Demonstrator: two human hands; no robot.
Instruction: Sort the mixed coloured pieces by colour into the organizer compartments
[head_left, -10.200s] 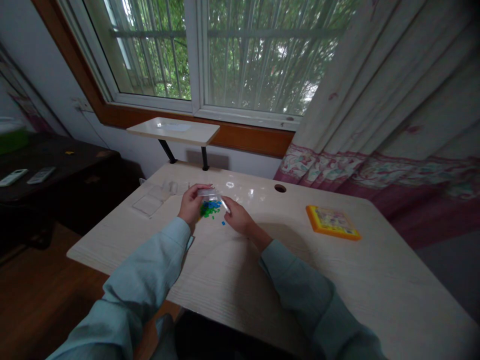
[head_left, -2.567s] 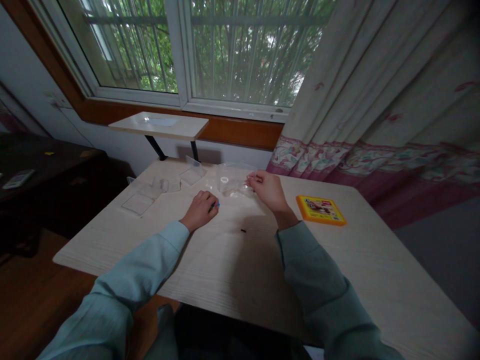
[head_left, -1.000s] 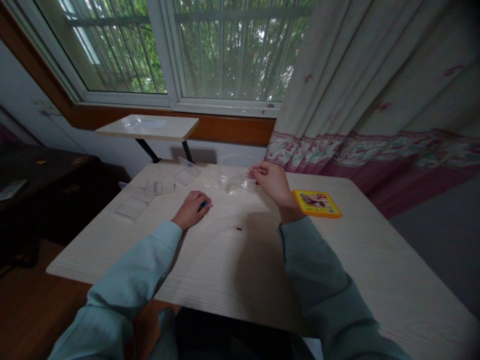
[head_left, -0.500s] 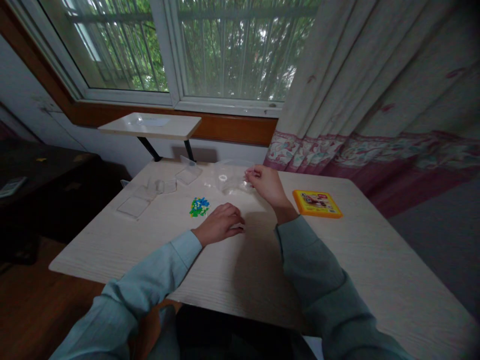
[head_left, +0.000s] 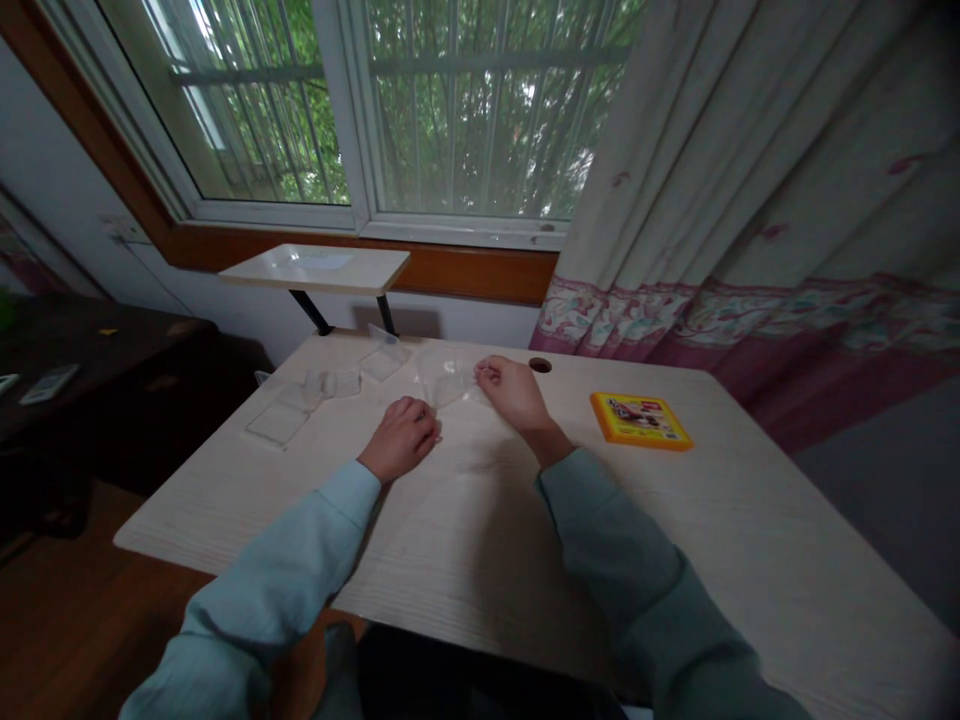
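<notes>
My right hand (head_left: 514, 393) has its fingertips pinched at the right edge of a clear, shiny plastic piece (head_left: 448, 385), at the back middle of the table. Whether that piece is a tub or a bag I cannot tell. Just left of it, my left hand (head_left: 401, 437) rests low on the tabletop with its fingers curled together. It covers the spot of the small green and blue bits, which are hidden now. What lies under or in those fingers does not show.
Clear plastic boxes and lids (head_left: 277, 424) lie along the left of the table (head_left: 450, 540). A yellow-orange flat box (head_left: 641, 421) is at the right. A round hole (head_left: 540, 365) pierces the back edge, and a small raised shelf (head_left: 337, 268) stands behind.
My left hand has moved left, onto the pile of green and blue bits, which was in plain sight before. My right hand has shifted slightly left and nearer with the clear plastic piece.
</notes>
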